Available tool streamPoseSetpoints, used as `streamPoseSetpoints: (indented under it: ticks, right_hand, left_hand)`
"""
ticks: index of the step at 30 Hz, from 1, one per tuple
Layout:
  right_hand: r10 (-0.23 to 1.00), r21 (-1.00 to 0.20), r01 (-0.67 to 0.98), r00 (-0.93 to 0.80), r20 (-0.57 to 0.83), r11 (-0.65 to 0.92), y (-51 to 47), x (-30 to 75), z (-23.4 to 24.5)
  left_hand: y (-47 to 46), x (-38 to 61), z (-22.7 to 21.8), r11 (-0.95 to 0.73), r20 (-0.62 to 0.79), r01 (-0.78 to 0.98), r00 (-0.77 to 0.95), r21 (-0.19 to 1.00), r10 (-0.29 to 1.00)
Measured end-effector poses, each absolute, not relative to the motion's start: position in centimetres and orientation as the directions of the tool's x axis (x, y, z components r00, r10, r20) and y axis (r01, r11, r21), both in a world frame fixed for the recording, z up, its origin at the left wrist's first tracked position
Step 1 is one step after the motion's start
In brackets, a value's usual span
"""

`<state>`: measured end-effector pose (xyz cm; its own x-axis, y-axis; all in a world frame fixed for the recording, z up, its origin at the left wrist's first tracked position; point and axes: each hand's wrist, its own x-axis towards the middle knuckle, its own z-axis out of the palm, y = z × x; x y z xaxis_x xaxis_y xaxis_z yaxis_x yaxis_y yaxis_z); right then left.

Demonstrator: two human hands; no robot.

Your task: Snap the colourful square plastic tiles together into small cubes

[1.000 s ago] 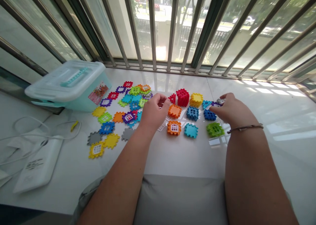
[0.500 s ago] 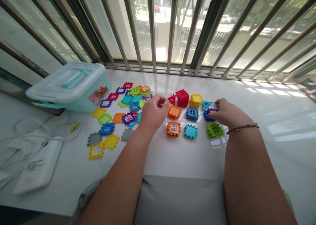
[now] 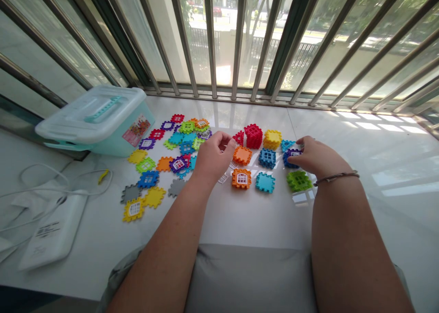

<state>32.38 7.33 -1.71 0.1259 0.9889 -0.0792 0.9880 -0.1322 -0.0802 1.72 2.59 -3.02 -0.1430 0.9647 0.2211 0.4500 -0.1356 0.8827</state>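
Note:
My right hand is at the stack of purple tiles, its thumb on the front edge and its fingers curled round the back. A blue triangular piece lies just behind this stack, and green tiles lie in front of it. My left hand hovers over the middle with fingers curled towards the thumb; whatever is in them, if anything, is hidden. Close by it are the orange tiles, the orange window tile stack and small white window pieces.
Loose coloured tiles spread on the left. Red, yellow, blue and turquoise stacks stand in the middle. A lidded box, a white power strip with cables, and window bars surround the area.
Almost nothing differs. My right hand's fingers have shifted very slightly at the purple stack; my left hand stays in place.

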Motion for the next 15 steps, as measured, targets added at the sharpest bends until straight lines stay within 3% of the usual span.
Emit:
streamPoseSetpoints:
  ticks: [4,10,15]
  right_hand:
    - [0.992,-0.087,0.989,0.116,-0.046,-0.119,7.3,32.15,-1.7]
    - [0.977,-0.073,0.986,0.134,-0.168,-0.147,7.3,31.56,-1.56]
    - [0.973,-0.094,0.981,0.153,-0.173,-0.171,7.19,31.6,-1.02]
  left_hand:
    - [2.59,1.72,-3.13,-0.139,0.225,0.461,-0.137,0.877,0.965]
    - [2.6,1.76,-3.17,-0.148,0.222,0.463,-0.11,0.874,0.969]
    - [2.52,1.86,-3.06,-0.158,0.223,0.492,-0.077,0.856,0.972]
